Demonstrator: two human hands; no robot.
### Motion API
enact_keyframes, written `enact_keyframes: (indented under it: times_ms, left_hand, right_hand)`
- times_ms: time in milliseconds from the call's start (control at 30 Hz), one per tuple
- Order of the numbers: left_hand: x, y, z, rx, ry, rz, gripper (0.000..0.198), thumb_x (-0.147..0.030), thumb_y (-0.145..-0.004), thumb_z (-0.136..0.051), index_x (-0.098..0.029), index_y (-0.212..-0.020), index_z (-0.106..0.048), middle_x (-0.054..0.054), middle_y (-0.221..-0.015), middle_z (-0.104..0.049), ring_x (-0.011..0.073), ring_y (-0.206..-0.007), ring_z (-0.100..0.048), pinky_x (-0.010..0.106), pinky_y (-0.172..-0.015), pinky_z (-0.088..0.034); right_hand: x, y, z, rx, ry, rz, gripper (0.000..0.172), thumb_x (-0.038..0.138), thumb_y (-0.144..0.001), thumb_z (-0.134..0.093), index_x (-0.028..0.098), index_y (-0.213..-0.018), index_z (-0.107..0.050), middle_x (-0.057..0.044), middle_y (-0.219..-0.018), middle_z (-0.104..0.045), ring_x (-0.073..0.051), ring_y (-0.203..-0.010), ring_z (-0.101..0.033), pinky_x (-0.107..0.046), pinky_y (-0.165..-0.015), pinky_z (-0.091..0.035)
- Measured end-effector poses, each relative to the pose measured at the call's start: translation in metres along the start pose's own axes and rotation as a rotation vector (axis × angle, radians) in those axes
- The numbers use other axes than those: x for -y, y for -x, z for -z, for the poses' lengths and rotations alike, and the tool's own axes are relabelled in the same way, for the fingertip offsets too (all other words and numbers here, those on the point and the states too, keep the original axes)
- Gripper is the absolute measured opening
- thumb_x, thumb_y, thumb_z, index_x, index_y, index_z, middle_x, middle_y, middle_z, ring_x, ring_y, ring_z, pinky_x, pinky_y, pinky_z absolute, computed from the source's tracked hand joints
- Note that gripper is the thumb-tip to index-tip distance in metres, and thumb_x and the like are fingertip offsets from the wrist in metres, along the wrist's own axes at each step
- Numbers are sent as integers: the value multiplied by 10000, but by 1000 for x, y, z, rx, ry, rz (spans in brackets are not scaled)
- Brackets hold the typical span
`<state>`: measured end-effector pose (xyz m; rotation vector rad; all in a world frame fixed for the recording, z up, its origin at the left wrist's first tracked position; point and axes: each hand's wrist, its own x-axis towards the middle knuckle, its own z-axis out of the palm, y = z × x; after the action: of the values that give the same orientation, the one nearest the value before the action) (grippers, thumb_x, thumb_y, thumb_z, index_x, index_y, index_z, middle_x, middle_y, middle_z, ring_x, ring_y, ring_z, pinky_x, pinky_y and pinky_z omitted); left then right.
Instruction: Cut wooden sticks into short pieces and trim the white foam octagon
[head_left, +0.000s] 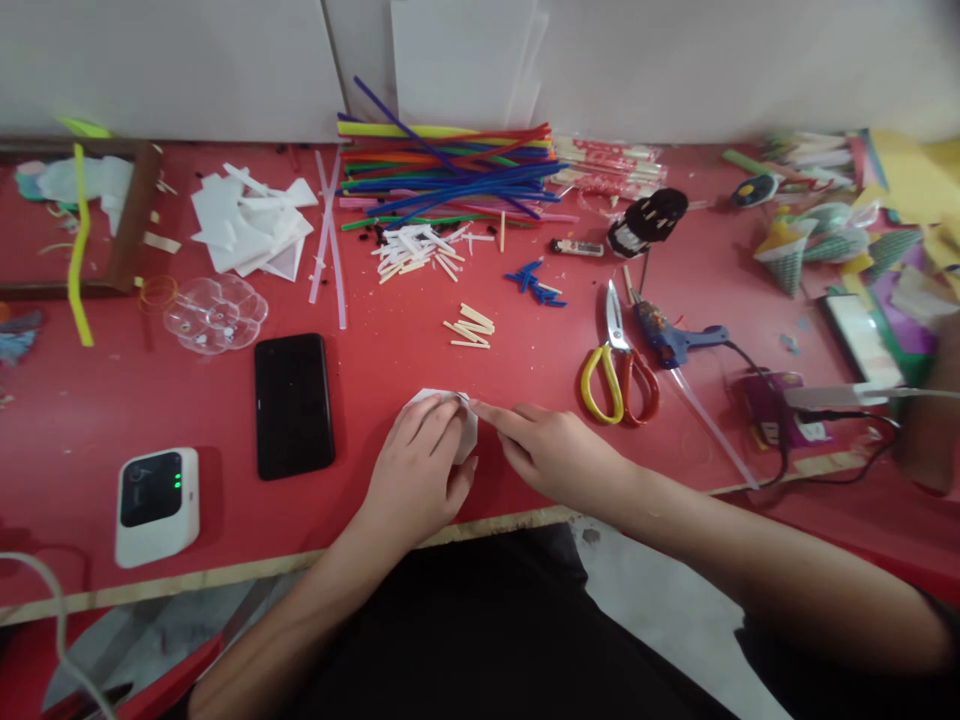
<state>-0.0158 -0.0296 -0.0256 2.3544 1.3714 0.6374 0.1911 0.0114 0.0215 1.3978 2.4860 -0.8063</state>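
Observation:
A small white piece of paper (466,432) lies near the front edge of the red table (150,400). My left hand (422,477) rests flat on top of it, fingers stretched out, covering most of it. My right hand (551,450) sits just to its right, with the index finger pointing at the paper's upper right edge and touching it; the other fingers are curled under. Neither hand grips anything.
A black phone (292,403) and a white device with green lights (157,504) lie to the left. Scissors with yellow and red handles (619,370) and a blue glue gun (671,338) lie to the right. Coloured sticks (442,170), white scraps (251,225) and small wooden sticks (471,327) fill the back.

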Motion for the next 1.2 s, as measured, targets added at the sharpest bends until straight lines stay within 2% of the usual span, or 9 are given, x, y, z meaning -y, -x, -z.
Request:
enact_keyframes:
  times_ms: [200, 467, 667, 867, 1200]
  left_hand:
    - [6, 0, -2, -4, -9, -53, 436, -147, -932, -514, -68, -1360, -526, 169, -1370, -601, 343, -1328, -489, 548, -1146, -436]
    - [3, 1, -3, 4, -33, -37, 470, -219, -925, -576, -58, -1363, -524, 191, -1366, -604, 373, -1317, -493, 579, -1119, -454]
    - [4, 2, -5, -32, -61, -34, 473, -233, -929, -584, -59, -1365, -523, 186, -1343, -621, 367, -1289, -518, 559, -1103, -476]
    - [2, 2, -3, -17, -65, -24, 464, -235, -932, -576, -68, -1362, -535, 175, -1366, -613, 358, -1296, -513, 554, -1123, -457]
    - [0, 1, -1, 6, -40, 0, 477, -212, -925, -574, -90, -1384, -527, 154, -1393, -606, 354, -1304, -513, 575, -1133, -440]
  right_hand:
    - [3, -5, 3, 22, 7, 9, 583, 184, -946, -382, 208, -1526, -441, -74, -887, -649, -141, -662, -525, -256, -592, -304]
    - [4, -9, 6, 14, -28, 35, 597, 173, -918, -389, 183, -1510, -466, -94, -900, -669, -150, -656, -528, -266, -590, -306]
    - [1, -8, 6, 13, -36, 51, 577, 173, -920, -390, 174, -1488, -496, -98, -884, -674, -161, -663, -540, -278, -595, -314]
    - [-1, -5, 2, 10, -20, 45, 576, 164, -924, -393, 183, -1492, -487, -78, -860, -667, -151, -645, -520, -271, -592, -306]
    - [-3, 9, -2, -1, -10, 37, 571, 155, -937, -403, 205, -1501, -479, -66, -877, -694, -153, -686, -598, -262, -636, -405]
